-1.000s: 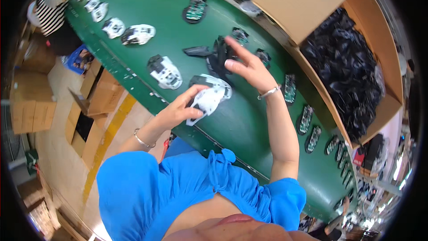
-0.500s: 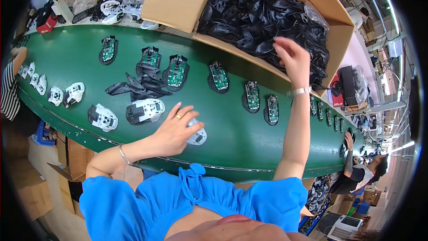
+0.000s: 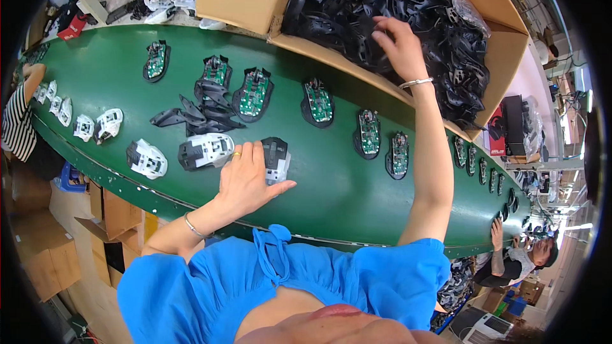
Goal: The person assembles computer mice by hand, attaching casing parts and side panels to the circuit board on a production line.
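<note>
My left hand [image 3: 247, 175] rests palm down on the green table, its fingers stretched out and the thumb apart. Beside the fingers, partly covered by them, lies a black-and-white mouse shell [image 3: 275, 153]. A second mouse shell [image 3: 207, 151] is just left of that hand. My right hand [image 3: 401, 46] reaches over a cardboard box [image 3: 341, 56] filled with loose black plastic parts [image 3: 344, 3]. Its fingers are bent, with a gap between thumb and forefinger, and nothing shows plainly between them. A small pile of black plastic parts [image 3: 194, 114] lies beyond the left hand.
Several mouse bases with green circuit boards [image 3: 317, 102] are spread along the green table [image 3: 306, 200]. More white shells [image 3: 148, 159] lie toward the left. A co-worker in striped sleeves [image 3: 19, 121] stands at the far left; another person's hand [image 3: 497, 234] is at the right edge.
My right hand has moved further left and deeper over the box. My left hand has shifted off the shell to its left side, and the shell's black part now shows.
</note>
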`<state>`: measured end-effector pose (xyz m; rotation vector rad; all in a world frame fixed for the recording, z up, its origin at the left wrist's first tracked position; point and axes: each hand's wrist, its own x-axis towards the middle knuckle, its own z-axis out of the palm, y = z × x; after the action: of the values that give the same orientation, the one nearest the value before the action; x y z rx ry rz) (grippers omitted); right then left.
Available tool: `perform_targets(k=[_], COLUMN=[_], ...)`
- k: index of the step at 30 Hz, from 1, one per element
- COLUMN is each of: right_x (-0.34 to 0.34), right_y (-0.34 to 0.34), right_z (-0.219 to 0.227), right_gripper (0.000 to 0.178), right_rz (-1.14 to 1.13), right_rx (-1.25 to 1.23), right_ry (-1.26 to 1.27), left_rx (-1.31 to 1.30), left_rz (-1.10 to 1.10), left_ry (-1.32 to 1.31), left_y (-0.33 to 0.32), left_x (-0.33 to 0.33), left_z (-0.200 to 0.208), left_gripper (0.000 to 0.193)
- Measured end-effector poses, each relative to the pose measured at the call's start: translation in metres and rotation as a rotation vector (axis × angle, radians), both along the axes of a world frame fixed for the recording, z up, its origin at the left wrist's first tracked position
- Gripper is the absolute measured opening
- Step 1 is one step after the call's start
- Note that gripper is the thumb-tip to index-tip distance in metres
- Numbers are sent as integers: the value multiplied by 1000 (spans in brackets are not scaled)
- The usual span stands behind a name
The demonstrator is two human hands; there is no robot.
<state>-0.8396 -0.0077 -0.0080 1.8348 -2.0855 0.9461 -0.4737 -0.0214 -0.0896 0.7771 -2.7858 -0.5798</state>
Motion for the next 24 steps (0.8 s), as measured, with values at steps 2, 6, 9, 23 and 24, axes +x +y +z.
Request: perform_targets(k=[2,6,9,23,24], right_x=[7,46,78,188,190], right_y=[18,56,91,127,123], right_z=[5,22,9,-9,-9], right_gripper=[15,23,29,39,38], right_rz=[-43,-55,25,59,37], right_rx=[-31,-160,-293,246,151], right_ry=[-533,-1061,-1411,-1141,-1225], left_rx=[-4,-19,180,2002,1887], left_rz=[-1,-92,-118,-451,-355], left_ry=[-79,-30,152,353,455], left_y=[8,4,-3,-12,-6], left_x=[-7,3,9,-13,-14], left_z=[-1,-10,-15,27,30], left_gripper=[79,75,79,64,69])
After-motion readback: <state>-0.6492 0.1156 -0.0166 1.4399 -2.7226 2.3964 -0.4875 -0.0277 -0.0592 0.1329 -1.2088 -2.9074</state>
